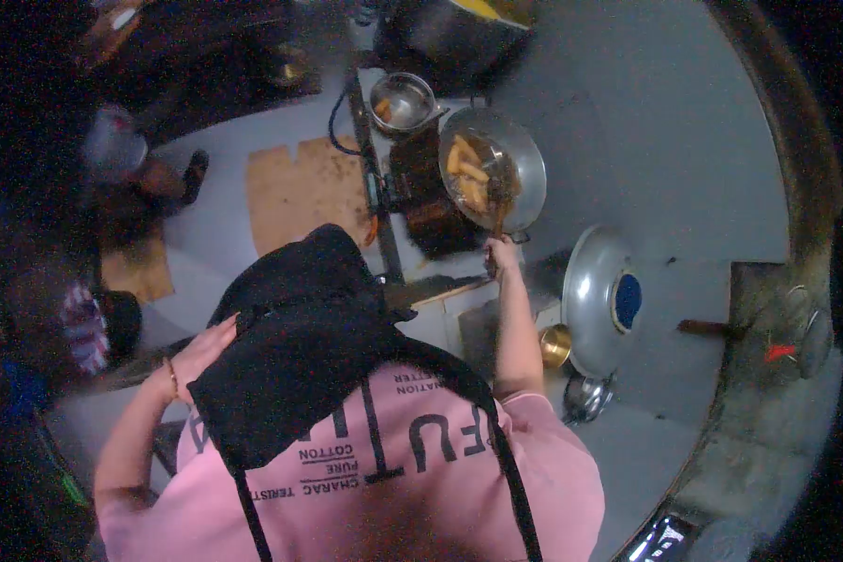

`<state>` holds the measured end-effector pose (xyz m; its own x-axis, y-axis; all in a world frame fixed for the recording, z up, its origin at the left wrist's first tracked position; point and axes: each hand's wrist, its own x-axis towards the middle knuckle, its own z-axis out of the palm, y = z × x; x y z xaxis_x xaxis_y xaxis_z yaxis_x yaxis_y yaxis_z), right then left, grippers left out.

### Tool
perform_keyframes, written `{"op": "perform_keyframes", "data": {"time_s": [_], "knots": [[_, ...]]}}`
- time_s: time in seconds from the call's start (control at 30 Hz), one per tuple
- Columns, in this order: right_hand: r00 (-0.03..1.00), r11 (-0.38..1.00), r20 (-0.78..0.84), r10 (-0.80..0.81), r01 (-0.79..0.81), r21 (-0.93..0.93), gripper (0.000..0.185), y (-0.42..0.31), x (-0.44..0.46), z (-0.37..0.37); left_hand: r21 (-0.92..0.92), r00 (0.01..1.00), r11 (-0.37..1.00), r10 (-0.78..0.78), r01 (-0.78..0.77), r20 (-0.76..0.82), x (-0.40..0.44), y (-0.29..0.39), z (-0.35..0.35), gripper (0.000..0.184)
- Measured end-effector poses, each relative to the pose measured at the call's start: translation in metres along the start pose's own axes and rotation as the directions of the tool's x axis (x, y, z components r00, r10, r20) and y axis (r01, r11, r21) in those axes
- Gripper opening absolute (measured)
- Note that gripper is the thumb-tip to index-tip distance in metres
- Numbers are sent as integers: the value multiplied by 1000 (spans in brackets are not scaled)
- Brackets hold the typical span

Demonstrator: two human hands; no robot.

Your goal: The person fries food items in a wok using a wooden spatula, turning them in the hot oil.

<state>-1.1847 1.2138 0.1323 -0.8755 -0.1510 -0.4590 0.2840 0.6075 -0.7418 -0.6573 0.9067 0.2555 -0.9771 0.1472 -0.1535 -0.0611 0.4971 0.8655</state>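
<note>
My right hand [502, 255] is closed around the brown handle of a cooking utensil [499, 223], at the near edge of a wide metal wok [531, 178]. The utensil's head is hard to make out in the wok. Golden-brown fried rolls or sticks [466, 161] lie in dark liquid inside it. At my left hip, my left hand [206, 354] rests flat against my black apron [290, 375], fingers stretched out and holding nothing.
A small metal pot [403, 101] with a few brown pieces stands beyond the wok. To the right are a large silver lid [587, 300], a brass-coloured bowl [555, 347] and shiny metalware [588, 398]. Flattened cardboard [300, 197] covers the floor; another person [117, 150] is at left.
</note>
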Motion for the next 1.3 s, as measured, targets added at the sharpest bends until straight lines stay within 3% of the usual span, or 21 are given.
{"op": "perform_keyframes", "data": {"time_s": [0.23, 0.27, 0.3, 0.33, 0.4, 0.43, 0.47, 0.5, 0.6, 0.73, 0.83, 0.9, 0.93, 1.0, 1.07, 1.1, 1.17, 1.2, 1.23, 1.27, 1.3], "knots": [[983, 999, 181, -18, 25, -36, 32, 8, -45, -12, -159, 983, 970, 177, -181, -38, 3, -3, -5, 111], [999, 998, 38, 35, -38, 56, 43, 15, -53, -9, -83, 991, 988, 134, -132, 13, 0, -9, 2, 117], [997, 1000, 73, 9, -11, 16, 53, 22, -51, -15, 9, 989, 990, 140, -141, 36, 0, -11, 1, 126], [991, 992, 72, -117, 120, -44, 52, 69, -10, -21, 100, 987, 983, 147, -152, 59, 0, -12, 1, 136], [943, 895, 56, -329, 331, -299, 57, 47, -39, -20, 119, 996, 990, -75, 70, 43, 6, 13, -1, 152], [894, 896, 83, -440, 443, -23, 61, 119, 18, -32, 124, 995, 991, -56, 45, 85, 8, 14, -6, 142], [919, 924, 109, -379, 383, -19, 62, 71, -30, -27, 89, 997, 996, -22, 15, 68, 7, 6, -1, 149], [883, 870, 52, -466, 447, 209, 60, 121, 17, -28, 107, 998, 994, -25, 20, 52, 7, 8, 1, 151], [960, 928, 42, -276, 255, 272, 32, 104, 13, -36, 115, 999, 993, -11, 7, 36, 9, -5, 11, 148], [908, 924, 184, -376, 355, 141, 10, 87, 19, -45, 78, 1000, 997, 2, -4, 17, 10, -12, 14, 144], [934, 958, 250, -255, 210, 196, 7, 53, 8, -45, 83, 999, 995, 47, -47, 3, 12, -8, 10, 140], [954, 931, 294, 53, -153, 330, 9, 38, 7, -41, 95, 999, 995, -29, 25, 41, 5, -6, 8, 142], [954, 932, 293, 56, -155, 328, 9, 35, 14, -42, 92, 999, 995, -29, 25, 43, 6, -7, 10, 142], [982, 956, 130, -138, 98, 276, 13, 36, 42, -41, 95, 999, 995, 30, -32, 22, 8, -18, 16, 145], [867, 865, -90, -490, 472, -170, 26, 47, 86, -37, 84, 997, 993, 80, -79, 2, 2, -19, 15, 145], [885, 868, -1, -465, 456, -199, 33, 42, 96, -38, 63, 990, 988, 140, -139, -13, 4, -16, 12, 146], [955, 913, -67, -288, 253, -319, 48, 46, 128, -60, 83, 997, 994, 74, -76, 18, 0, -8, 10, 131], [951, 949, -78, -299, 288, -131, 42, 11, 69, -45, 113, 984, 978, 174, -175, 19, 0, -26, 17, 145], [950, 954, -88, -299, 296, -43, 34, 52, 123, -46, 115, 983, 976, 185, -186, 13, -3, -26, 16, 142], [996, 974, 28, -87, 91, -207, 24, 19, 79, -49, 118, 981, 974, 196, -196, 7, -5, -26, 16, 140], [990, 974, -114, 77, -51, 221, 19, 2, 36, -26, 121, 978, 971, 207, -206, 1, -7, -25, 16, 138]]}}
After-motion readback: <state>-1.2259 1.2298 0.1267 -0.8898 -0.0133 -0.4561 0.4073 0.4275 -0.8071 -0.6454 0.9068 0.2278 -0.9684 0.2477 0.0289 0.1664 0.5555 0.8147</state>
